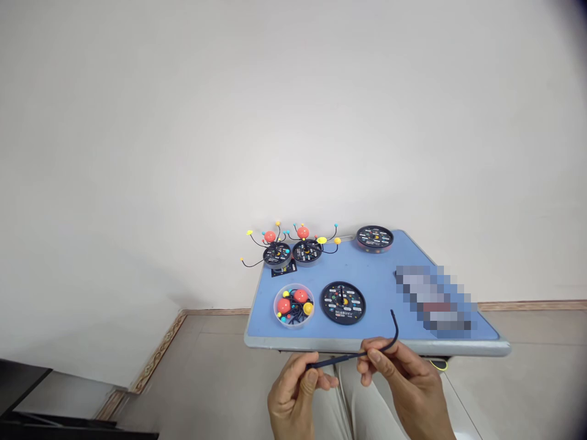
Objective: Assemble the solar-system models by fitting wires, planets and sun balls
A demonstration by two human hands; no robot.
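Between my hands, just in front of the table's near edge, is a thin black curved rod point(337, 360) with an upturned end on the right. My left hand point(297, 391) pinches its left end between thumb and fingers. My right hand point(403, 382) grips it farther along, below the bend. On the table ahead lies a round black base point(331, 311) with printed labels and a short black post point(342, 296) at its middle. To its left sits a clear round tub point(276, 307) holding red, yellow and blue balls and black rods.
Two planet models point(277, 255) point(307, 251) with red balls and curved arms stand at the back left of the blue table point(367, 330). Another round base point(375, 237) is at the back. A blurred flat object point(433, 302) lies on the right. A wall rises behind.
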